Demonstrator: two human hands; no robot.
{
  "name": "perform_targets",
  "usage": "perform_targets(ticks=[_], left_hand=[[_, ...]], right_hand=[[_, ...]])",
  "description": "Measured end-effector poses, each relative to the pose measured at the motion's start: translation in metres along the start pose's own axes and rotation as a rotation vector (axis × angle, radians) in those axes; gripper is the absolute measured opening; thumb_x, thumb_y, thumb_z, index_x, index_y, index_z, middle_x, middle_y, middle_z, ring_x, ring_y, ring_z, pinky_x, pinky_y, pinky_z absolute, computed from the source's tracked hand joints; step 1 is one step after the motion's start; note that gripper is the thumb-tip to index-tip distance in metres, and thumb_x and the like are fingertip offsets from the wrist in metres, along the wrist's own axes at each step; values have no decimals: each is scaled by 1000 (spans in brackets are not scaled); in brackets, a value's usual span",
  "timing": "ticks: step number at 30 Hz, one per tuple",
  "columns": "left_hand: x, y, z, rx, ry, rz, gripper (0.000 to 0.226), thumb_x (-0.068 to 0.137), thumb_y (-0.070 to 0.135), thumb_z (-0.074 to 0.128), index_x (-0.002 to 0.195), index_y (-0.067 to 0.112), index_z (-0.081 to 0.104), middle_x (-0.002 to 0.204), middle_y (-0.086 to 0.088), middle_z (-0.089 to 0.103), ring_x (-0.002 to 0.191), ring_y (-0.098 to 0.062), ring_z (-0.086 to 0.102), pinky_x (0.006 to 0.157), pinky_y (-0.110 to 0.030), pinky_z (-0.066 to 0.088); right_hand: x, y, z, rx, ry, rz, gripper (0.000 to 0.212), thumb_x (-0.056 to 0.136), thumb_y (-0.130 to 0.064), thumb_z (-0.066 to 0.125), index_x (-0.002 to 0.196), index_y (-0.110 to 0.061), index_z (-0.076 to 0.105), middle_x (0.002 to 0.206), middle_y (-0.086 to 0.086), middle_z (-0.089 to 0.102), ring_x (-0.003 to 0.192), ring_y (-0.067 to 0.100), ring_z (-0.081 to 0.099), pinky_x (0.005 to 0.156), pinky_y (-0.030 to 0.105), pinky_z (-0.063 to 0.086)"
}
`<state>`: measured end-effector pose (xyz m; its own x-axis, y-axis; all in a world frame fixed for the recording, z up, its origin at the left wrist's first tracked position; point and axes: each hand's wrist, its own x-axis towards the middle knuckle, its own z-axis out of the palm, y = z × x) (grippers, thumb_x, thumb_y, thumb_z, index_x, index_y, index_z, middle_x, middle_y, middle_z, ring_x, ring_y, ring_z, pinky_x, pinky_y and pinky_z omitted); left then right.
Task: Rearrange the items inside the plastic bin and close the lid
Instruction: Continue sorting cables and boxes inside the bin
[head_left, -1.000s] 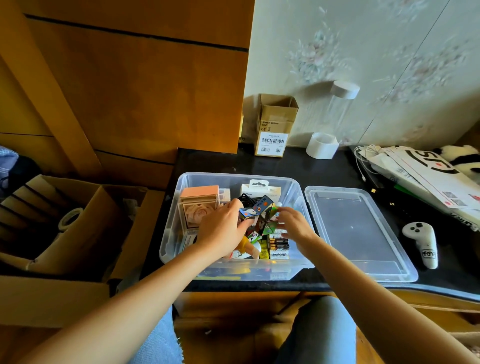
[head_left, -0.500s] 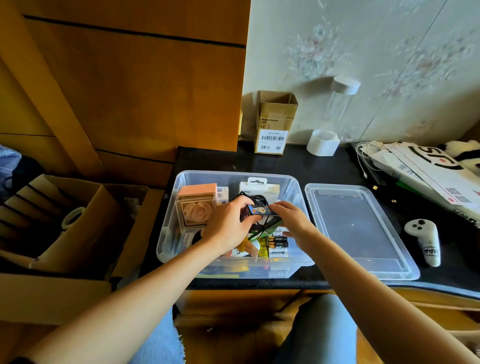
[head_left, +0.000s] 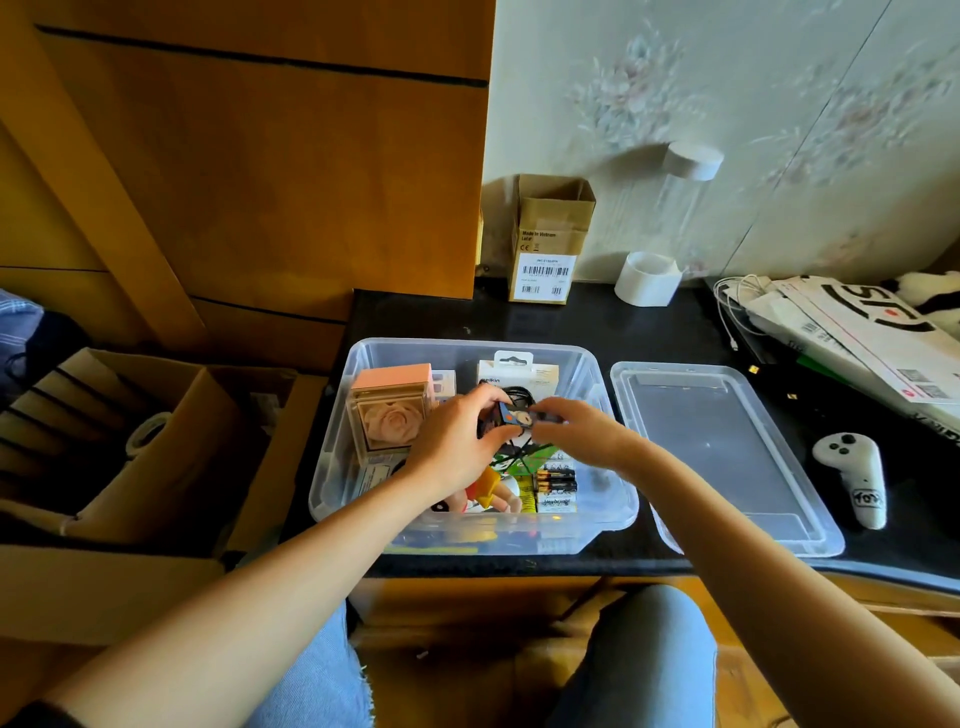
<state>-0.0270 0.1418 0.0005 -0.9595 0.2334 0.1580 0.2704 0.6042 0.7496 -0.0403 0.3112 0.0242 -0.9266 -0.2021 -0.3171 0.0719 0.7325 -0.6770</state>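
A clear plastic bin (head_left: 337, 483) stands open on the black table. Its clear lid (head_left: 727, 447) lies flat just to its right. Over the bin's middle, my left hand (head_left: 457, 447) and my right hand (head_left: 582, 434) pinch a small dark blue box with an orange mark (head_left: 514, 415) from either side. Inside the bin are a pink box with a rose (head_left: 389, 410) at the left, a white packaged cable (head_left: 519, 369) at the back, a pack of batteries (head_left: 556, 483) and a small figure (head_left: 493, 493) at the front.
A white controller (head_left: 852, 478) lies right of the lid. Flat white packages and cables (head_left: 857, 332) fill the back right. A cardboard box (head_left: 550, 239), a white cup (head_left: 647, 278) and a clear bottle (head_left: 685, 202) stand by the wall. An open carton (head_left: 130, 441) sits at the left.
The small colourful box was tilted upward a second ago; both hands have brought it lower and flatter over the bin's middle, a little farther back.
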Motion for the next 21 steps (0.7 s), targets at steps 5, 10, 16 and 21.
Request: perform_targets(ticks=[5, 10, 16, 21], left_hand=[[-4, 5, -9, 73, -126, 64, 24, 86, 24, 67, 110, 24, 64, 108, 5, 66, 99, -13, 59, 83, -29, 50], [-11, 2, -47, 142, 180, 271, 12, 85, 7, 64, 93, 15, 70, 96, 3, 67, 96, -14, 58, 87, -19, 40], [-14, -36, -90, 407, 75, 60, 40, 84, 33, 66, 120, 20, 56, 122, 3, 55, 114, -19, 47, 95, -37, 38], [-2, -54, -107, 601, -202, -20, 71, 77, 55, 66, 136, 29, 36, 139, 5, 43, 125, -19, 38, 99, -39, 31]], right_hand=[[0, -5, 6, -429, -109, 95, 30, 96, -6, 38, 112, 4, 61, 111, 13, 62, 97, 23, 59, 90, 30, 47], [1, -15, 6, -394, -68, -5, 42, 94, 2, 33, 126, -8, 58, 132, 7, 56, 99, 12, 60, 84, 19, 49], [5, -37, 15, -180, 42, -85, 35, 94, -3, 37, 111, -9, 68, 121, 5, 64, 107, 18, 59, 85, 20, 43], [15, -56, 27, -163, -48, -45, 30, 94, -8, 42, 112, -9, 66, 116, 10, 66, 105, 24, 62, 79, 23, 45]])
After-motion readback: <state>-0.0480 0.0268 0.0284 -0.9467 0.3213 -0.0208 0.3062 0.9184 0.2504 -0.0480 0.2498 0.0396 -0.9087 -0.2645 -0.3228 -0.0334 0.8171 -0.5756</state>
